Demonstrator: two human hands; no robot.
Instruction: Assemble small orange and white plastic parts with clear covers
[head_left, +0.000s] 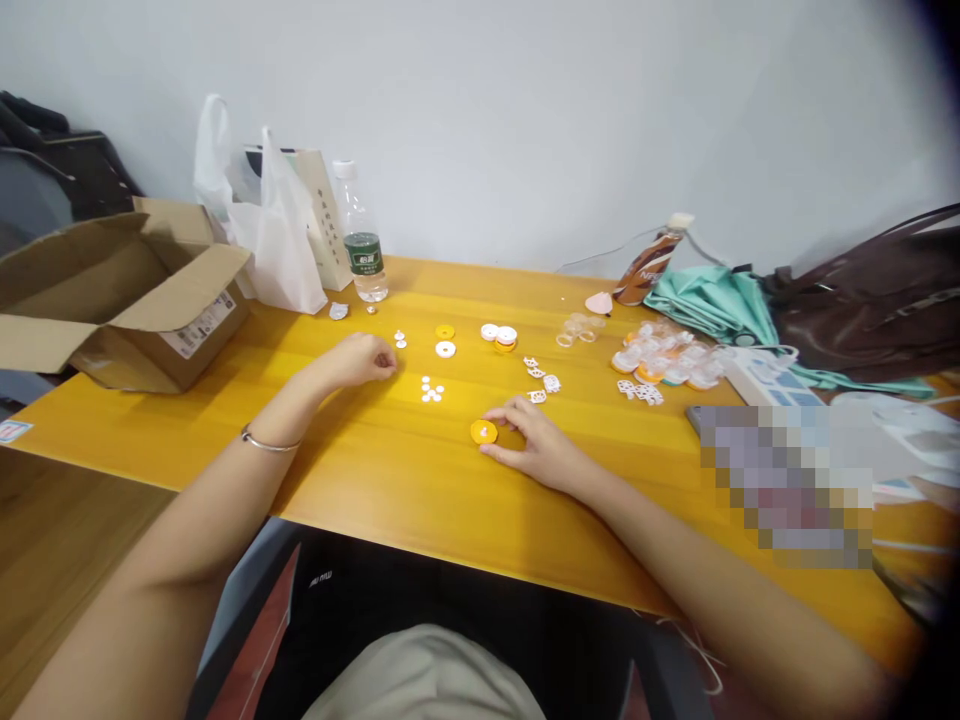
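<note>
My right hand (536, 445) rests on the yellow table (390, 480), its fingertips around a small yellow round piece (484, 432) with a white centre. My left hand (360, 358) lies curled on the table further left; whether its pinched fingers hold a small part I cannot tell. A silver bracelet (268, 441) circles the left wrist. Between the hands lies a cluster of tiny white discs (431, 391). Behind them sit a yellow ring (445, 331), a white ring (445, 349) and a white-and-orange round piece (501, 337). Small white cut-out parts (541, 380) lie near the right hand.
An open cardboard box (127, 295) stands at the left, white plastic bags (270, 230) and a water bottle (361, 240) at the back. A heap of orange-and-clear round parts (664, 362), a tipped brown bottle (649, 265), a teal umbrella (709, 300), a brown bag (870, 300) and a power strip (765, 380) fill the right.
</note>
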